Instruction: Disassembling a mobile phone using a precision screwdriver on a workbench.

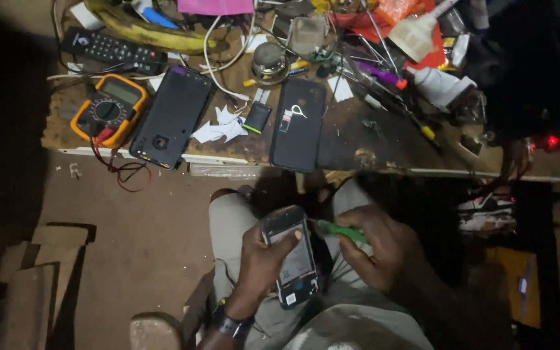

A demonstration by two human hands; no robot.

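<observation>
My left hand (pixel 264 259) grips an opened phone (pixel 293 262) over my lap, its back cover off and its inner boards showing. My right hand (pixel 384 246) holds a green-handled tool (pixel 341 231), with its tip pointing left at the phone's upper right edge. Both hands are close together above my grey trousers (pixel 228 227).
A cluttered workbench (pixel 358 139) runs across the top. On it lie a yellow multimeter (pixel 108 109) with red leads, a black phone back cover (pixel 173 116), another black phone (pixel 298 124), a remote control (pixel 111 49), crumpled paper (pixel 218 128) and several tools. Cardboard pieces (pixel 40 272) lie on the floor at left.
</observation>
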